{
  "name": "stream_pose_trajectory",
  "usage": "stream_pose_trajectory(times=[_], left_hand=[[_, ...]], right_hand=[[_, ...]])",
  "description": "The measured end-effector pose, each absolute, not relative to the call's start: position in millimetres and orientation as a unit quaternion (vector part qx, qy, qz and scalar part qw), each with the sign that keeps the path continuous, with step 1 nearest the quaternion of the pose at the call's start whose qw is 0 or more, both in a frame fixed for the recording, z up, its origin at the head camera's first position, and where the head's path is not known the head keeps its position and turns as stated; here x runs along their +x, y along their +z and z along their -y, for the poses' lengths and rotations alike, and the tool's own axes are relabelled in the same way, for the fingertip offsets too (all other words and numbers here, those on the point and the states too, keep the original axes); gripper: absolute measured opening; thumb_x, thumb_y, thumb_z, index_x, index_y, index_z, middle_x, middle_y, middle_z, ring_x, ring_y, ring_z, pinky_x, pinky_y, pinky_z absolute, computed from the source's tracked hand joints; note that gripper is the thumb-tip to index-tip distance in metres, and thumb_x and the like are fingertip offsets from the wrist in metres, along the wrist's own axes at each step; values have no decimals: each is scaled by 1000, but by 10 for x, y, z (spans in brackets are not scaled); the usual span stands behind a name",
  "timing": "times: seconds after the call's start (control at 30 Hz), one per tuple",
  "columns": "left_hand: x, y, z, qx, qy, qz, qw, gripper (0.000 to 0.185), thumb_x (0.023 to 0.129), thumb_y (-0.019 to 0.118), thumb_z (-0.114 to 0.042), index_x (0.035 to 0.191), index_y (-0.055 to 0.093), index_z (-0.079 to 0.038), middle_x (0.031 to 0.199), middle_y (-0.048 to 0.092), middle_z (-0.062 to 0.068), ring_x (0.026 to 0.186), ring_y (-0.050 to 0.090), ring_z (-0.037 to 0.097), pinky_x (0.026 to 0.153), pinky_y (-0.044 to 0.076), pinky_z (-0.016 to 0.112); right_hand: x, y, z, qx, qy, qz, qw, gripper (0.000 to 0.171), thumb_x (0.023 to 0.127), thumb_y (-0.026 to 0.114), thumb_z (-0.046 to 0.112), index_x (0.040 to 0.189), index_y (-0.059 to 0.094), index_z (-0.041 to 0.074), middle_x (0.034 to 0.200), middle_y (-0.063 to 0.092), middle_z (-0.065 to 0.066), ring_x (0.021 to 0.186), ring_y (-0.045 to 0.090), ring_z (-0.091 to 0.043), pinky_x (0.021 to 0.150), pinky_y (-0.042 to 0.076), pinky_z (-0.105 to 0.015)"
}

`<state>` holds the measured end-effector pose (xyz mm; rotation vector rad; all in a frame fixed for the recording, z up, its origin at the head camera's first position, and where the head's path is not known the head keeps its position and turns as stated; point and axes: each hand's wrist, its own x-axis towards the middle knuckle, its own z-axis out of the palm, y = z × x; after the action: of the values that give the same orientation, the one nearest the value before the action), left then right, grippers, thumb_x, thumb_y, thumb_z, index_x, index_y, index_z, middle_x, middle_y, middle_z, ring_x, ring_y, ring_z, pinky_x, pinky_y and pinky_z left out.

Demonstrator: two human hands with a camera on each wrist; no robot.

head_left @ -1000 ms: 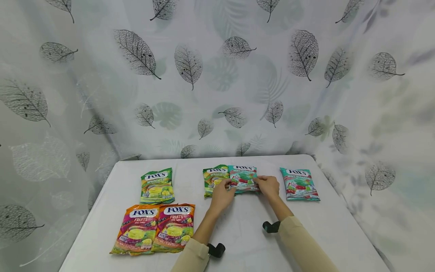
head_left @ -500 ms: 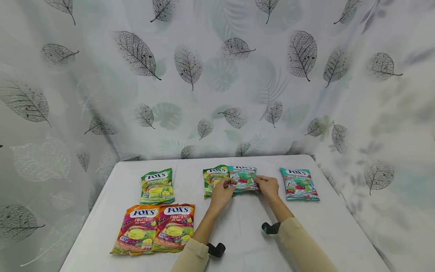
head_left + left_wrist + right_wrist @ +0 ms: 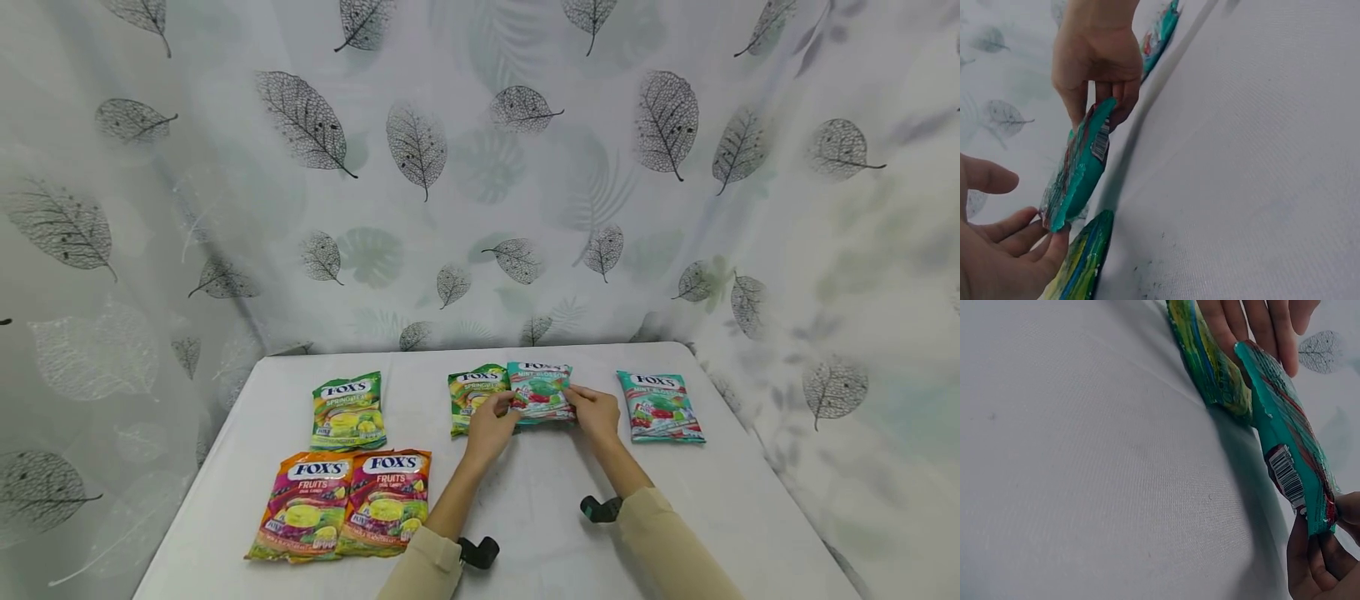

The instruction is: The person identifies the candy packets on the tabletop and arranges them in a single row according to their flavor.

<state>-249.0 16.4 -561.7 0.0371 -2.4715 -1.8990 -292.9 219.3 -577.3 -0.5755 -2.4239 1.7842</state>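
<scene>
A teal candy bag [image 3: 540,392] is held between both hands, lifted off the white tabletop [image 3: 540,517]. Its left edge is pinched by the left hand [image 3: 491,427], its right edge is gripped by the right hand [image 3: 597,414], fingers curled around it. It is raised just above and beside a green bag [image 3: 472,393]. The bag's lower corners are hidden by the fingers, and its small print cannot be made out.

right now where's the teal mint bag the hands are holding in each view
Head: the teal mint bag is centre, at the table's far side, held between both hands.
Left wrist: left of centre, tilted on edge, barcode facing the camera.
Right wrist: right side, running diagonally to the lower corner.
Shared landmark: the green bag beside it.
</scene>
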Motion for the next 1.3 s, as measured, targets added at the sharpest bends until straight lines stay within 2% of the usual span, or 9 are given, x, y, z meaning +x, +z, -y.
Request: stream_pose_trajectory(times=[0.1,0.3,0.57,0.83,1.03,1.13,1.3], left_hand=[[-2483,-5604,-165,7,-615,789,21,41,97,67,-19,136,67,-7,133,68,13,126,63,33,102,54,48],[-2459,-5570,-181,12,-623,782,14,40,98,68,-21,136,68,-10,133,69,8,122,64,28,98,55,44],[-2408,-5574,-171,16,-634,773,14,38,98,66,-19,135,68,-11,141,64,8,125,64,30,98,56,44],[-2363,-5582,-99,21,-637,770,24,37,97,67,-17,134,69,-11,138,66,7,117,66,26,93,57,42],[-2316,-5575,-42,29,-647,762,14,37,100,65,-20,136,67,-13,139,65,5,119,65,24,96,56,44],[-2292,-5572,-20,30,-650,759,13,37,99,65,-20,136,67,-13,139,65,5,118,65,23,94,56,43],[-2247,-5568,12,36,-650,759,18,36,99,66,-19,134,68,-13,137,66,4,111,66,21,85,56,36]], right_hand=[[-2911,-5755,-2195,-186,590,784,44,38,98,73,34,126,76,9,141,65,-16,127,56,-26,91,47,-35],[-2863,-5747,-2206,-184,599,778,54,36,99,73,32,126,76,8,139,66,-15,126,57,-22,87,46,-29],[-2782,-5704,-2186,-187,623,759,44,37,99,72,31,128,75,7,140,65,-15,118,57,-19,77,46,-22],[-2690,-5655,-2121,-185,635,749,44,38,99,73,30,129,74,5,138,66,-17,121,58,-22,76,47,-18],[-2665,-5676,-2071,-181,633,751,54,38,99,73,30,127,74,5,137,67,-17,122,60,-23,77,46,-15],[-2646,-5674,-2045,-182,640,745,54,37,99,73,28,127,74,5,134,68,-18,116,62,-21,75,48,-15],[-2611,-5675,-2006,-188,655,730,48,34,99,73,25,127,74,5,131,70,-19,95,66,-11,70,52,-17]])
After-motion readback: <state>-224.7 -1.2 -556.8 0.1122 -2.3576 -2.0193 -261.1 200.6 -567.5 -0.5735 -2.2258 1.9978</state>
